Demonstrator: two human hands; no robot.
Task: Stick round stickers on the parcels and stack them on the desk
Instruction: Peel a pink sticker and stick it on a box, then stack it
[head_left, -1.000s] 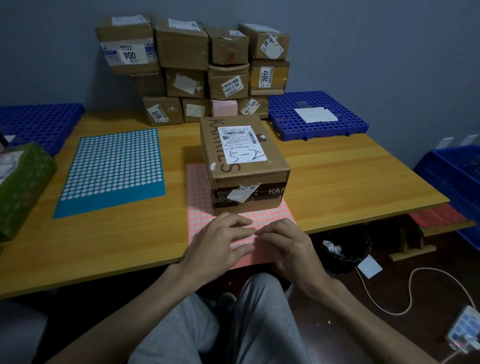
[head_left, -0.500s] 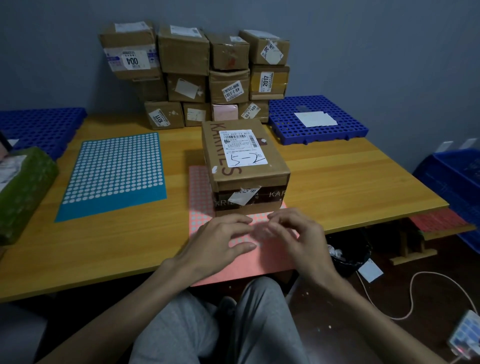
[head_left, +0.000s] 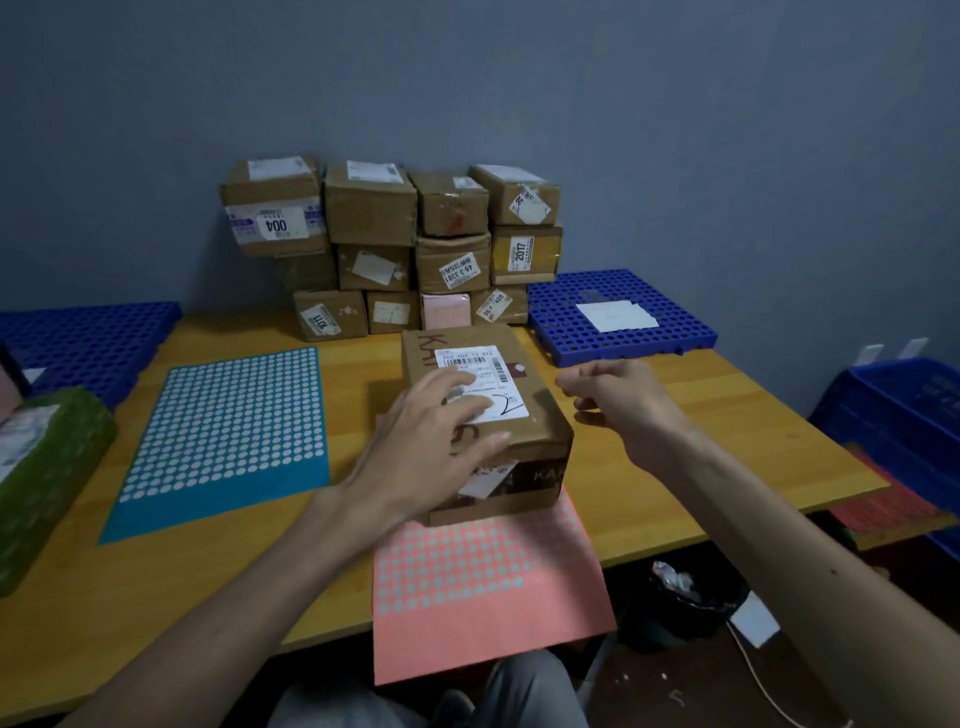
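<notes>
"Parcel at centre frame: where does it sit, and how would it handle?"

"On the bench, atop my pink sticker sheet, which overhangs the near edge. My left hand lies flat across its shipping label, fingers straight and spread, pressing and gripping nothing. I judge it to be stiff taped cardboard, probably light enough to lift, though its weight is unknown. I would take it by the two long side walls, palms inward, clear of the loose tag on its front."

"And the right hand?"

"My right hand hovers just beside the parcel, not touching it, fingers half curled. Whether a round sticker rides on a fingertip, I cannot tell."

"Containers?"

"The blue tray by the wall carries one white paper. A dark bin under the bench holds crumpled scraps. The blue crate at right hides its contents. Behind, other parcels stand stacked against the wall."
</notes>
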